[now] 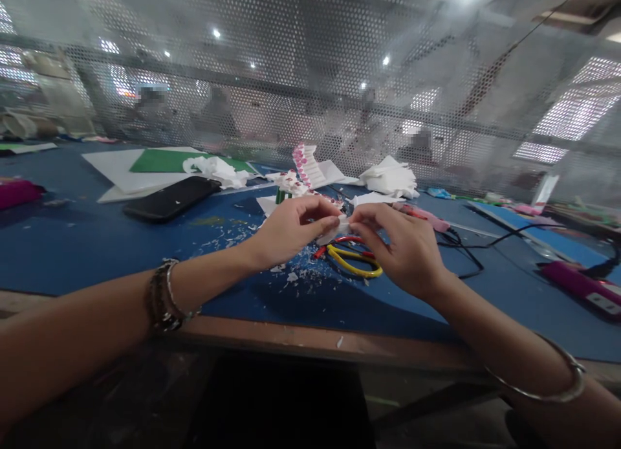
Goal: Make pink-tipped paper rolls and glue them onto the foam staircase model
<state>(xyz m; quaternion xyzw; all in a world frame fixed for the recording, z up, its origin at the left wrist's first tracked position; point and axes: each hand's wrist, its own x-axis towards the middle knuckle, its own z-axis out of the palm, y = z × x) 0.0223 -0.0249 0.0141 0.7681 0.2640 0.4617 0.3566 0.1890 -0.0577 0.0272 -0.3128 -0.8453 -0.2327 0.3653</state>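
Observation:
Between my two hands is a small piece of white paper (343,226), pinched from both sides above the blue table. My left hand (295,229) grips its left end with thumb and fingers. On the other end, my right hand (405,245) closes thumb against fingertips. Scissors with yellow and red handles (356,268) lie just below the hands, their blades hidden. Behind my left hand, small white flowers with dark red marks (290,180) stand on green stems. A white paper strip with pink edging (305,167) rises beyond them.
White scraps (291,277) litter the blue tabletop (97,248). A black phone (172,200), green sheet (160,161) and crumpled white paper (218,171) lie left. A white paper stack (389,176), pink corded tool (427,217) and purple power strip (582,287) lie right. Perforated mesh (301,67) stands behind.

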